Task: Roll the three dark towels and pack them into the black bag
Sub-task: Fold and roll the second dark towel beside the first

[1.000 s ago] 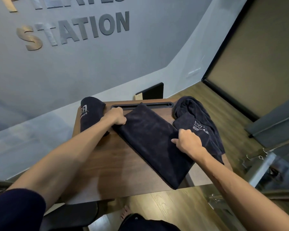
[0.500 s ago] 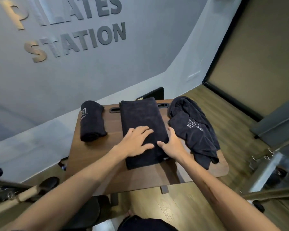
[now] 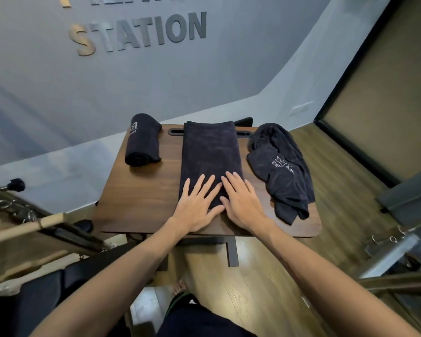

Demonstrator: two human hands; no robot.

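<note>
A dark towel folded into a long strip (image 3: 210, 154) lies down the middle of the small wooden table (image 3: 141, 205). My left hand (image 3: 197, 205) and my right hand (image 3: 241, 203) press flat on its near end, side by side, fingers straight. A rolled dark towel (image 3: 142, 139) with a white logo lies at the table's far left. A crumpled dark towel (image 3: 281, 169) with white lettering sits at the right, hanging toward the near right corner. No black bag is in view.
A slot handle (image 3: 176, 131) runs along the table's far edge, partly under the strip. Pilates equipment with bars and springs (image 3: 34, 222) stands at the left, metal frame parts (image 3: 399, 244) at the right. Wood floor (image 3: 265, 288) lies below, a grey wall behind.
The flat towel went from lying diagonally to a narrow strip lined up straight on the table. Both hands moved to its near end and now lie flat on it.
</note>
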